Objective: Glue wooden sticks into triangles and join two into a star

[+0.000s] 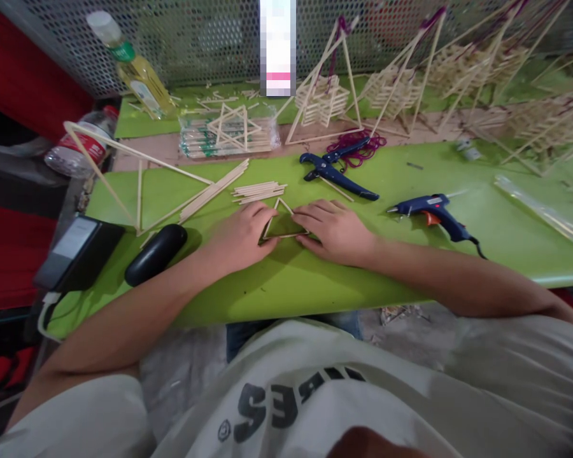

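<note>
A small triangle of thin wooden sticks [283, 224] lies flat on the green table [315, 286]. My left hand [241, 238] presses its left side, fingers bent down onto the sticks. My right hand [333, 230] rests on its right side, fingers curled over the stick there. Just behind the triangle lies a small heap of short sticks [258, 191], with a longer bundle of sticks [214, 189] to its left.
A blue glue gun [432, 213] lies right of my hands, blue cutters [337, 173] and purple cord [360, 145] behind. A large stick triangle [124, 178], black case [155, 254] and dark box [74, 251] sit left. Finished stick pyramids [325, 95] and two bottles [134, 67] line the back.
</note>
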The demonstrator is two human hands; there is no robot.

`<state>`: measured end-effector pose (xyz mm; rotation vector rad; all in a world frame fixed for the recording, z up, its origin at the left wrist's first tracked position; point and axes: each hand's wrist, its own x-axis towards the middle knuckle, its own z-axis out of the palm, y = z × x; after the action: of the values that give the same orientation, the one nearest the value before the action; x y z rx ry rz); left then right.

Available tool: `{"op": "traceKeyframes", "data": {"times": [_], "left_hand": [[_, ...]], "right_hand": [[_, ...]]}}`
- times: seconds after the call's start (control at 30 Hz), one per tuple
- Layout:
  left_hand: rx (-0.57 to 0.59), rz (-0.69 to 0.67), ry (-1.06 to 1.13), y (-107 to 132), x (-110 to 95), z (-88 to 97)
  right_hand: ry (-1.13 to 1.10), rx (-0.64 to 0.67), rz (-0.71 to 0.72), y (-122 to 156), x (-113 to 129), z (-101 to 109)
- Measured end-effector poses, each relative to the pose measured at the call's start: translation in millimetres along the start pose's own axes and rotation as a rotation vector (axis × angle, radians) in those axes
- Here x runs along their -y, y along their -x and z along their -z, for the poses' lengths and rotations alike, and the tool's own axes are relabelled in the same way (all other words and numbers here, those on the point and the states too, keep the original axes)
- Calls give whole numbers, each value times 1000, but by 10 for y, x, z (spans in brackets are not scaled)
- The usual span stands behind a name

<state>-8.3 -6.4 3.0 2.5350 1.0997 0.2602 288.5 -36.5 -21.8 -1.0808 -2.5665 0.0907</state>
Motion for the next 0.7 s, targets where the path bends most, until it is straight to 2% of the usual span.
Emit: {"op": "traceKeyframes", "data": {"times": [0.23,0.4,0.57,0.7], "left_hand": [[22,40,35,19,-14,-26],[53,38,40,61,-61,53],[68,32,19,108,-60,134],[74,49,22,141,-36,120]], "right_hand": [[8,-10,23,51,-40,36],[-42,-47,37,61,15,73],[-46,36,1,64,56,195],[1,64,20,67,23,283]]}}
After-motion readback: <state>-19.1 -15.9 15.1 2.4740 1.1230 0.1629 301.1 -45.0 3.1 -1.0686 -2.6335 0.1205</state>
